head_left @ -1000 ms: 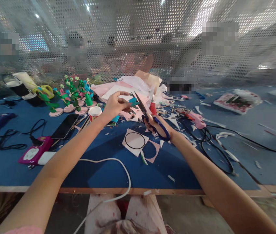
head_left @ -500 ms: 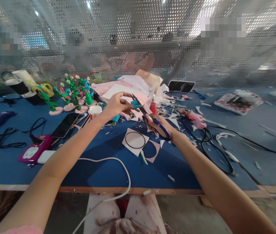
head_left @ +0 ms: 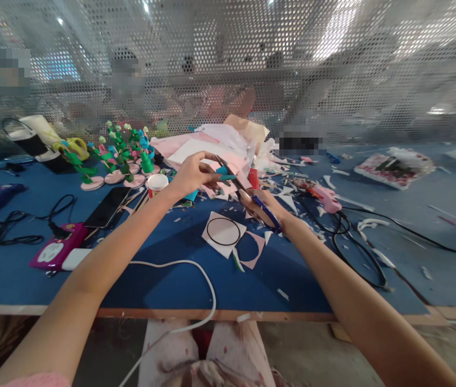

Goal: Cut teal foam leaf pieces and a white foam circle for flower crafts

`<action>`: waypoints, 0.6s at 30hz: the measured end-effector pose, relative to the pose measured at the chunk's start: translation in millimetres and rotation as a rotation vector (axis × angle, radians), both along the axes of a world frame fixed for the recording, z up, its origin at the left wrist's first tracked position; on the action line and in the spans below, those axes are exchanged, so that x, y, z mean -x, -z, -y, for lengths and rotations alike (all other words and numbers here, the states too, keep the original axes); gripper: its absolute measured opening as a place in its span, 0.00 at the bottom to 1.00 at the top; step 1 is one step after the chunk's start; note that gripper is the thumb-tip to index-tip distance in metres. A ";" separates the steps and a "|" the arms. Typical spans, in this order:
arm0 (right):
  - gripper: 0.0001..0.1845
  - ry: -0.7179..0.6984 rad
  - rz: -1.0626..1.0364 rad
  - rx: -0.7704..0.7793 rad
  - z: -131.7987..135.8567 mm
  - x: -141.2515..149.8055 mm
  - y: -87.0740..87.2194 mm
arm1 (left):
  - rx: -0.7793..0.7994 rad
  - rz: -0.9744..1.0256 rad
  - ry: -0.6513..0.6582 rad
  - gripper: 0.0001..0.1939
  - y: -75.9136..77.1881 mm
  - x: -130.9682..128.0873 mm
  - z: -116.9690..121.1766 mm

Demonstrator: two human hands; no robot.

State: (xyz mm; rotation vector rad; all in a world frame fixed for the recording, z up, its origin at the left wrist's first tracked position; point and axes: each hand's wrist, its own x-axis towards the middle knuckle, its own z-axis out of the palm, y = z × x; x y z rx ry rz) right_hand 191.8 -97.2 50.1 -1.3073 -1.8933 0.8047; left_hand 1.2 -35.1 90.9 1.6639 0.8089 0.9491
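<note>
Near the centre, the scissors (head_left: 238, 184) had dark metal blades and smooth blue plastic handles. The purple socket box (head_left: 51, 251), lower left, was shiny plastic; the tabletop (head_left: 163, 290) looked matt, the phone (head_left: 107, 208) at left smooth and glossy.

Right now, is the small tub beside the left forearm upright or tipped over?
Upright: the tub shows its round white top facing up, with its red-patterned side below.

Craft workshop: scissors (head_left: 267, 210), paper scraps (head_left: 289, 202), glue gun (head_left: 327, 199) (pink one), blue worktable (head_left: 151, 293).
</note>
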 end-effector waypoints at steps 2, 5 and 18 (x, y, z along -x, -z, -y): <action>0.28 0.005 -0.020 0.039 0.4 -0.6 1.8 | -0.003 -0.009 -0.006 0.25 -0.6 -0.1 0.2; 0.29 -0.027 -0.087 0.122 0.6 -2.3 5.1 | -0.011 -0.017 -0.006 0.25 -0.4 -0.2 -0.1; 0.25 -0.045 -0.028 0.022 1.6 -1.3 3.1 | -0.002 -0.047 -0.006 0.24 -3.1 -0.5 2.3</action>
